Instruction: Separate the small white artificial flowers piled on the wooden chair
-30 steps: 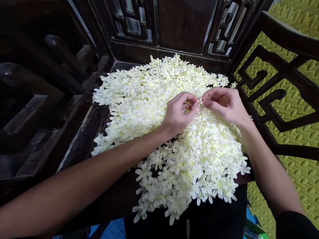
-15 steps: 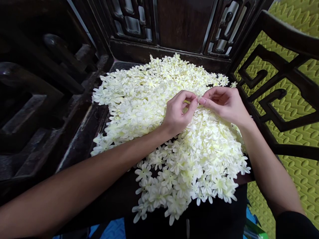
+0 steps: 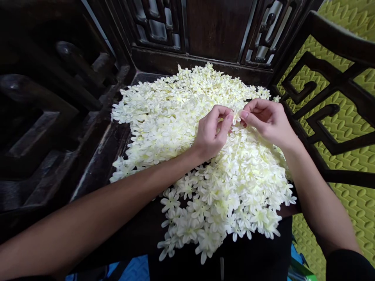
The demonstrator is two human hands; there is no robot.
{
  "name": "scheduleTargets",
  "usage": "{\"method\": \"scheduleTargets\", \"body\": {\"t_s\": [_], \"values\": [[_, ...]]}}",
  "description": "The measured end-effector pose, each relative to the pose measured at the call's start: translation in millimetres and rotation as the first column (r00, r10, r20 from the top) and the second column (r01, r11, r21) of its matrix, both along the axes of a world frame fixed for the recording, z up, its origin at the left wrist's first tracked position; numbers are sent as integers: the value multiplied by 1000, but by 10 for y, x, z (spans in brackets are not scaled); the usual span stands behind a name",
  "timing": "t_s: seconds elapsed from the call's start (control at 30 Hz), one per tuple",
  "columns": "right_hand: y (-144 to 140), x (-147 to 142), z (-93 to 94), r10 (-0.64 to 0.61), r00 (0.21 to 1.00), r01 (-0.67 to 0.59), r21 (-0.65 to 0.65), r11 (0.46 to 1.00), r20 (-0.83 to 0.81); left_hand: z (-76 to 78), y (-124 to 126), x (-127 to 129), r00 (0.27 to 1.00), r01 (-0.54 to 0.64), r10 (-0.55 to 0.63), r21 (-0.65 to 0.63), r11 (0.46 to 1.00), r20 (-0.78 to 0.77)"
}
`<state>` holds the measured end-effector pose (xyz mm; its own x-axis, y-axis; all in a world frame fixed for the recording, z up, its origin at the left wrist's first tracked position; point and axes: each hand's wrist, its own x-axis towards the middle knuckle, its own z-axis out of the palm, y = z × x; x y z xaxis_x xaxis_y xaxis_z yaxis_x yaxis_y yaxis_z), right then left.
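A small white artificial flower is pinched at the fingertips, between my two hands. My left hand grips its left side with thumb and forefinger. On the other side my right hand holds it with thumb against curled fingers. Below and around both hands spreads a large heap of pale yellow-white flowers, loose petals overlapping. The heap's near part reaches over the seat's front edge toward my lap. Whether a stem or thread is inside the pinch is hidden by the fingers.
The flowers lie on a dark carved wooden seat with a high back. An openwork armrest stands at the right, and dark carved wood at the left. A yellow-green textured mat covers the floor; blue matting shows below.
The fingertips, nearly touching before, are now slightly apart, and a flower shows openly between them. My right hand has shifted a little right. The heap looks the same.
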<state>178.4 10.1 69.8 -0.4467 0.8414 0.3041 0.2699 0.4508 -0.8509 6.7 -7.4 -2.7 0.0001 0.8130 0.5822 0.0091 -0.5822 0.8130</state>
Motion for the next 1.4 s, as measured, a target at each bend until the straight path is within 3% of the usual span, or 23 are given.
{"method": "scheduleTargets", "body": {"t_s": [0.2,0.63,1.0,1.17,1.27,1.4], "values": [[36,7,-16,-20,999,20,3,1000,-50,-14,18,10,997,36,-36,10,999,64],[30,-48,-45,-134,989,139,93,986,-59,-21,15,15,998,-12,11,24,1000,61],[26,-90,-118,-285,957,291,248,924,-58,-31,25,9,999,-22,21,26,999,37],[195,113,-72,-377,897,428,239,872,-229,-55,47,-3,998,-7,6,14,1000,61],[194,144,-20,-268,939,305,161,939,-218,-62,71,-10,998,-27,26,22,999,53],[53,7,2,-130,983,146,123,982,-129,-43,80,-17,997,-61,59,46,997,45]]}}
